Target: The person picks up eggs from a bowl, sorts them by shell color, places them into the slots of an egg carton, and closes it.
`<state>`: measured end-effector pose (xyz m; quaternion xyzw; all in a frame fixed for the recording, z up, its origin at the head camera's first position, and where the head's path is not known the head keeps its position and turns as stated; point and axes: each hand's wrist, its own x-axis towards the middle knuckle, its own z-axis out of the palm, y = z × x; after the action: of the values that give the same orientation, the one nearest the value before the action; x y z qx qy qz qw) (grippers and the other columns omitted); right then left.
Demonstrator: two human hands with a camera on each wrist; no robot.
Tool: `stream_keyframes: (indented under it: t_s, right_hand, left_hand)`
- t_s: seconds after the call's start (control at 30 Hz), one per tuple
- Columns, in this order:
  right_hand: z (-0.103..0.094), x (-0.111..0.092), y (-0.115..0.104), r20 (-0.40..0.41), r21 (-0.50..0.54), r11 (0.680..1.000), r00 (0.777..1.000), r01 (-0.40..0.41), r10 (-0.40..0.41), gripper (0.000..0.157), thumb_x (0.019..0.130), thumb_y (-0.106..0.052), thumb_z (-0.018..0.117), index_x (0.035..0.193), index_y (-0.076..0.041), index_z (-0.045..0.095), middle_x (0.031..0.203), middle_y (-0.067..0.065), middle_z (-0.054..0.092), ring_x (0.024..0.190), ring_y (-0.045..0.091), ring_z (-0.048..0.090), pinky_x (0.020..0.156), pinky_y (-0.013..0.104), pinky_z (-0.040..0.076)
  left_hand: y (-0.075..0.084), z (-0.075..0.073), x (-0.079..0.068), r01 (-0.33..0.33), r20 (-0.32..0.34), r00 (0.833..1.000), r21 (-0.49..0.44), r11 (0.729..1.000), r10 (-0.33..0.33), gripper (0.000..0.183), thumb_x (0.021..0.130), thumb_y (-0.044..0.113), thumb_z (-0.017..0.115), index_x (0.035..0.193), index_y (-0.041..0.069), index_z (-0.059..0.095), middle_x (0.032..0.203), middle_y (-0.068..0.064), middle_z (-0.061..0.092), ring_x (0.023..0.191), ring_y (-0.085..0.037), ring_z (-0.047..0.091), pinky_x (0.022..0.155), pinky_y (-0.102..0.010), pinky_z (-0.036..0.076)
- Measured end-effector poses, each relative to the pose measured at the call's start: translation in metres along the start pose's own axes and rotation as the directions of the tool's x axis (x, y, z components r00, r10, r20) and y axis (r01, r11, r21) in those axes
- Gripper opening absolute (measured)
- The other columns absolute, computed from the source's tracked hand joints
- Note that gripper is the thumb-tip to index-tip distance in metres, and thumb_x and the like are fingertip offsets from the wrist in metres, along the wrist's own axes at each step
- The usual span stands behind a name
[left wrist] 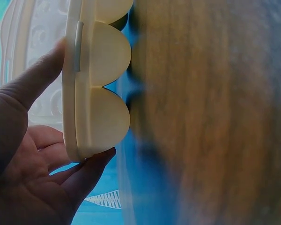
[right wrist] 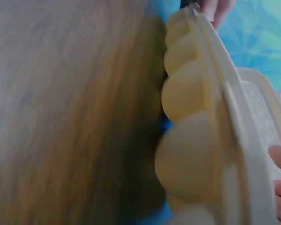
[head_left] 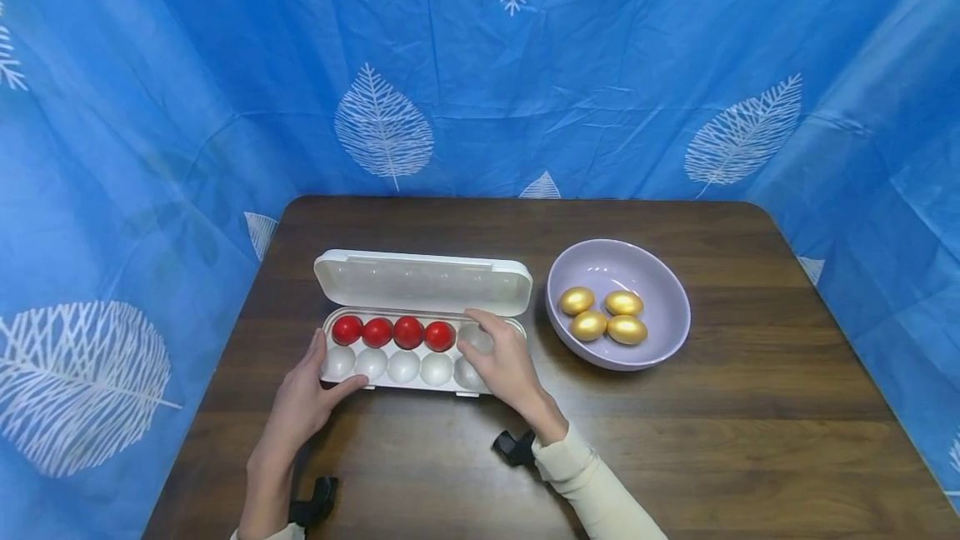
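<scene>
A white plastic egg box (head_left: 390, 387) lies on the table with its lid (head_left: 423, 283) tipped back. Several red eggs (head_left: 408, 332) fill the left part of its back row, while the front row shows bare white cups (head_left: 403, 365). My left hand (head_left: 300, 402) grips the box's left end, thumb along the front rim and fingers around the side, as the left wrist view (left wrist: 33, 140) also shows. Over the right end, my right hand (head_left: 510, 365) has thumb and index finger spread apart around the back corner cup (head_left: 476, 338), with nothing visible between them.
To the right of the egg box stands a lilac bowl (head_left: 660, 298) with several golden eggs (head_left: 626, 329) in it. Both sit on a dark wooden table (head_left: 712, 457). Blue cloth (head_left: 600, 48) with white leaf prints hangs behind and at the sides.
</scene>
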<state>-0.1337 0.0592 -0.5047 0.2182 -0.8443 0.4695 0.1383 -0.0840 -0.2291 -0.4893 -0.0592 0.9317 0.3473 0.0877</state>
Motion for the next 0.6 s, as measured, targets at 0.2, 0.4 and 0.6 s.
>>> stream_keyframes:
  t_s: [0.2,0.4,0.6]
  right_hand:
    - [-0.024,-0.015,0.005,-0.036,0.046,0.998,0.998,-0.039,0.041,0.046,0.078,-0.004,0.082,0.121,0.002,0.067,0.119,0.012,0.069,0.111,0.026,0.065,0.095,0.041,0.051]
    - [-0.047,-0.03,0.009,-0.097,0.137,0.99,0.995,-0.015,0.029,0.048,0.077,0.001,0.081,0.123,0.003,0.066,0.121,0.014,0.068,0.115,0.028,0.063,0.099,0.031,0.048]
    - [-0.069,-0.042,0.01,-0.151,0.181,0.983,0.987,-0.022,0.049,0.048,0.077,0.007,0.08,0.122,0.005,0.065,0.122,0.019,0.066,0.118,0.03,0.06,0.103,0.02,0.041]
  left_hand:
    - [0.0,0.001,0.0,-0.002,0.008,1.0,0.002,1.0,0.002,0.113,0.083,0.049,0.076,0.155,-0.005,0.008,0.159,-0.03,0.01,0.143,-0.049,0.015,0.109,-0.062,0.025]
    - [-0.001,0.001,0.0,0.0,0.009,1.0,-0.002,1.0,0.0,0.113,0.083,0.049,0.076,0.155,-0.004,0.007,0.159,-0.029,0.009,0.143,-0.05,0.015,0.109,-0.063,0.024]
    - [-0.002,0.001,0.0,-0.009,-0.003,1.0,0.007,1.0,0.009,0.114,0.082,0.05,0.076,0.155,-0.004,0.007,0.159,-0.029,0.01,0.143,-0.049,0.016,0.109,-0.063,0.026]
